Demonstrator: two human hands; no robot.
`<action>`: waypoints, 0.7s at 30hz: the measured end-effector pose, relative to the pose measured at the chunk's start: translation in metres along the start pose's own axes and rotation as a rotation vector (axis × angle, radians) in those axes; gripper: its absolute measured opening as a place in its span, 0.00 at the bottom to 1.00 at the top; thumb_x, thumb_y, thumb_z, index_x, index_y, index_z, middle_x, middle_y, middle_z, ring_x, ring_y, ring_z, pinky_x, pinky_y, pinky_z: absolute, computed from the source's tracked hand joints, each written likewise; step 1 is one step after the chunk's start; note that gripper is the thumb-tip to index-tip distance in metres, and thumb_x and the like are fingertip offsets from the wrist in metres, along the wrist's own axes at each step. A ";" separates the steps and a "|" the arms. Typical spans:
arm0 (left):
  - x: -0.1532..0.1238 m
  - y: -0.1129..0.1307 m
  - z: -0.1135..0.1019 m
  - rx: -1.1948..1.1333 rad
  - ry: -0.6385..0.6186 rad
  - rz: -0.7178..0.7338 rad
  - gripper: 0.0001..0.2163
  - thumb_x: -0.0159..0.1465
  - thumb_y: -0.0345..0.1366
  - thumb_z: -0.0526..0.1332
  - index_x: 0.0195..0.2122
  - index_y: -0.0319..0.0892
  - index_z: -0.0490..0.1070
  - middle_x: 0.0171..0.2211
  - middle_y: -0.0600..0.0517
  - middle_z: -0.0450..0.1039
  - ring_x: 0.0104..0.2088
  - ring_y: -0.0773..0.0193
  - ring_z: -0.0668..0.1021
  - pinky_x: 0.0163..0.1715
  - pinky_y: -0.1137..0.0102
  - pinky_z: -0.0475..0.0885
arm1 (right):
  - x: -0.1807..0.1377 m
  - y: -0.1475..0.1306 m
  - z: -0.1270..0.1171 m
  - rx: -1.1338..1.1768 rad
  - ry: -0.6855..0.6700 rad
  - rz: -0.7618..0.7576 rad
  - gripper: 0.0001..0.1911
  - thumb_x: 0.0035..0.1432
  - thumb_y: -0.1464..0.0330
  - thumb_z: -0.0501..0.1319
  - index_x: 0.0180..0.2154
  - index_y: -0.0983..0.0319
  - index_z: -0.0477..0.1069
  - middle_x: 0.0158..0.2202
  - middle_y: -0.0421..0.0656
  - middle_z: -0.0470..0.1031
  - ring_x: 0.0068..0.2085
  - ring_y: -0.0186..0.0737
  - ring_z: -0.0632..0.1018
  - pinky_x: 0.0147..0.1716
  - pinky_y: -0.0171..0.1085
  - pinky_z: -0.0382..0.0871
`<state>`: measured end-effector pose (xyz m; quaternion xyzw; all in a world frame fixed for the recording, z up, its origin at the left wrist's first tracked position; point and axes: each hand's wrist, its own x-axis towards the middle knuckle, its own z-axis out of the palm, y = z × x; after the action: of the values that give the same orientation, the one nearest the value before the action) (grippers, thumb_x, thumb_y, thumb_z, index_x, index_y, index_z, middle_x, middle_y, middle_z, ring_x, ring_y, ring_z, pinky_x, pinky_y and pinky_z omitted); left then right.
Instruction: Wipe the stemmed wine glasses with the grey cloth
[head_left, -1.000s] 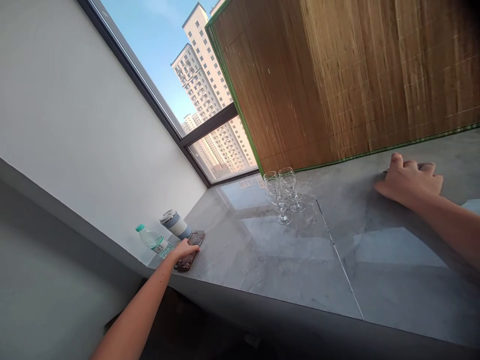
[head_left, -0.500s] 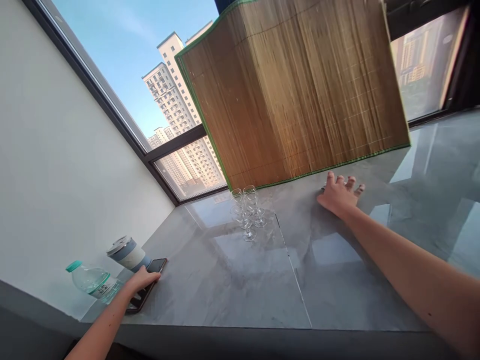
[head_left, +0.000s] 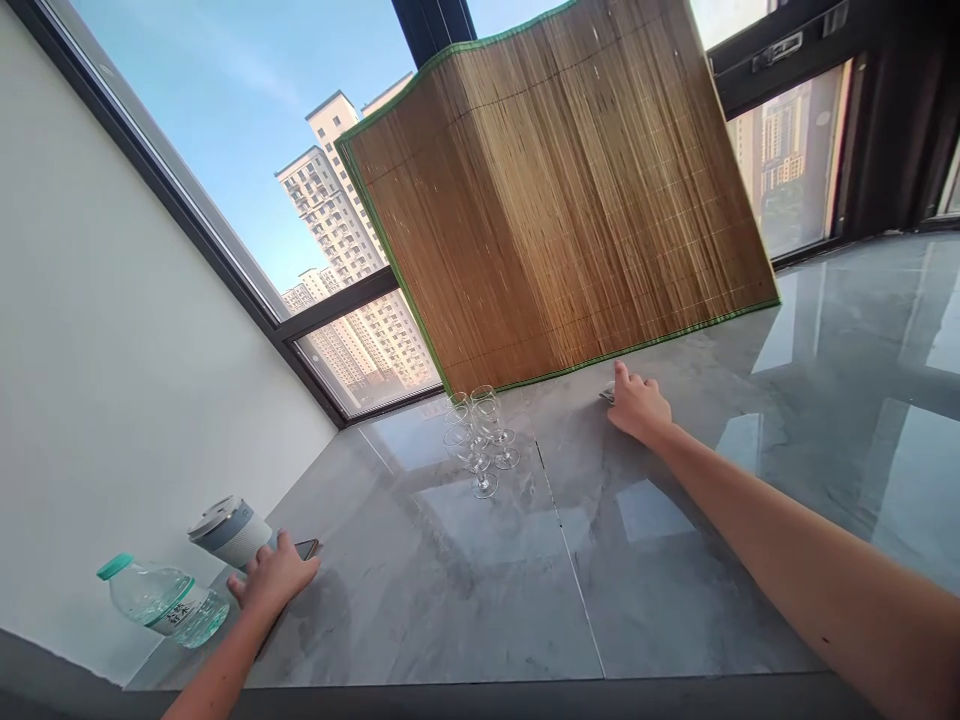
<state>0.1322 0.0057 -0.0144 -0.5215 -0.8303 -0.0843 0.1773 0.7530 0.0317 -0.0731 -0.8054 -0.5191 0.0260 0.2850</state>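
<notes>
My left hand (head_left: 274, 578) lies flat with fingers spread on a dark phone (head_left: 307, 548) at the near left of the grey marble counter (head_left: 487, 590). My right hand (head_left: 639, 408) reaches across the counter, fingers curled on a small pale object (head_left: 606, 396) I cannot make out, just in front of the bamboo mat (head_left: 555, 200). Three stemmed glasses (head_left: 476, 435) stand clustered between my hands, left of my right hand.
A grey lidded travel cup (head_left: 225, 530) and a plastic water bottle with a green cap (head_left: 161, 600) stand by the white wall at left. The bamboo mat leans against the window. A seam (head_left: 562, 560) crosses the counter. Tall buildings show outside.
The view has swung right and up, showing more window. My right hand went from spread flat to curled on a small object by the mat. My left hand stays on the phone.
</notes>
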 end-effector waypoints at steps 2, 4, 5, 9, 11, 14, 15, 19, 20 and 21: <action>-0.022 0.037 -0.005 -0.147 0.033 0.180 0.32 0.53 0.40 0.59 0.60 0.38 0.58 0.56 0.34 0.65 0.58 0.39 0.67 0.55 0.47 0.61 | -0.001 -0.006 0.002 0.016 -0.028 -0.027 0.45 0.51 0.73 0.54 0.68 0.66 0.39 0.51 0.58 0.69 0.51 0.59 0.67 0.37 0.43 0.64; -0.051 0.085 -0.011 -0.455 -0.015 0.373 0.32 0.55 0.37 0.58 0.62 0.40 0.55 0.57 0.39 0.65 0.59 0.48 0.67 0.58 0.54 0.60 | -0.003 -0.012 0.005 0.033 -0.055 -0.081 0.46 0.50 0.74 0.54 0.69 0.66 0.37 0.51 0.57 0.70 0.50 0.59 0.68 0.37 0.43 0.64; -0.065 0.111 -0.015 -0.635 -0.084 0.430 0.31 0.56 0.36 0.57 0.62 0.41 0.54 0.57 0.41 0.65 0.59 0.52 0.67 0.59 0.57 0.61 | -0.004 -0.014 0.007 0.044 -0.063 -0.114 0.47 0.50 0.75 0.54 0.69 0.66 0.36 0.51 0.57 0.71 0.50 0.58 0.69 0.37 0.43 0.64; -0.113 0.206 -0.026 -1.132 -0.314 0.393 0.38 0.55 0.37 0.63 0.64 0.42 0.47 0.59 0.40 0.61 0.62 0.53 0.64 0.60 0.57 0.60 | -0.004 -0.017 0.012 0.080 -0.072 -0.216 0.48 0.49 0.76 0.53 0.69 0.67 0.33 0.51 0.56 0.72 0.49 0.54 0.70 0.40 0.43 0.62; -0.126 0.239 -0.029 -1.251 -0.299 0.221 0.40 0.52 0.35 0.66 0.64 0.42 0.47 0.61 0.39 0.58 0.63 0.52 0.63 0.61 0.57 0.59 | -0.004 -0.016 0.014 0.093 -0.065 -0.238 0.48 0.50 0.77 0.52 0.69 0.67 0.33 0.51 0.55 0.72 0.49 0.53 0.70 0.41 0.42 0.62; -0.134 0.270 -0.027 -1.351 -0.295 0.063 0.41 0.50 0.31 0.67 0.63 0.44 0.47 0.61 0.39 0.59 0.63 0.52 0.63 0.59 0.57 0.61 | -0.002 -0.014 0.016 0.114 -0.045 -0.259 0.48 0.50 0.77 0.52 0.69 0.66 0.32 0.51 0.54 0.72 0.47 0.51 0.70 0.39 0.40 0.61; -0.135 0.277 -0.026 -1.382 -0.295 0.043 0.41 0.50 0.30 0.67 0.62 0.45 0.47 0.60 0.40 0.60 0.62 0.52 0.64 0.57 0.59 0.63 | -0.002 -0.013 0.016 0.119 -0.045 -0.265 0.49 0.50 0.77 0.52 0.69 0.65 0.31 0.50 0.54 0.72 0.47 0.50 0.70 0.38 0.40 0.60; -0.135 0.295 -0.021 -1.509 -0.328 0.003 0.35 0.50 0.26 0.66 0.57 0.47 0.52 0.53 0.45 0.67 0.52 0.59 0.73 0.47 0.66 0.69 | 0.000 -0.013 0.017 0.142 -0.084 -0.285 0.51 0.50 0.77 0.53 0.69 0.63 0.26 0.42 0.51 0.75 0.46 0.49 0.69 0.34 0.37 0.59; -0.136 0.297 -0.021 -1.530 -0.339 -0.012 0.32 0.51 0.25 0.65 0.55 0.46 0.54 0.49 0.46 0.69 0.47 0.61 0.75 0.44 0.67 0.70 | 0.000 -0.013 0.017 0.149 -0.091 -0.293 0.51 0.51 0.77 0.53 0.69 0.62 0.25 0.40 0.50 0.75 0.45 0.49 0.69 0.33 0.37 0.58; -0.138 0.298 -0.021 -1.534 -0.339 -0.031 0.28 0.52 0.25 0.64 0.53 0.45 0.56 0.44 0.48 0.70 0.43 0.64 0.76 0.42 0.68 0.70 | 0.000 -0.013 0.017 0.156 -0.092 -0.301 0.52 0.50 0.77 0.53 0.69 0.62 0.24 0.39 0.49 0.75 0.45 0.49 0.69 0.33 0.36 0.58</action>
<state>0.4577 0.0150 -0.0610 -0.4925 -0.5630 -0.5559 -0.3625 0.7363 0.0430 -0.0814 -0.6920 -0.6427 0.0602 0.3231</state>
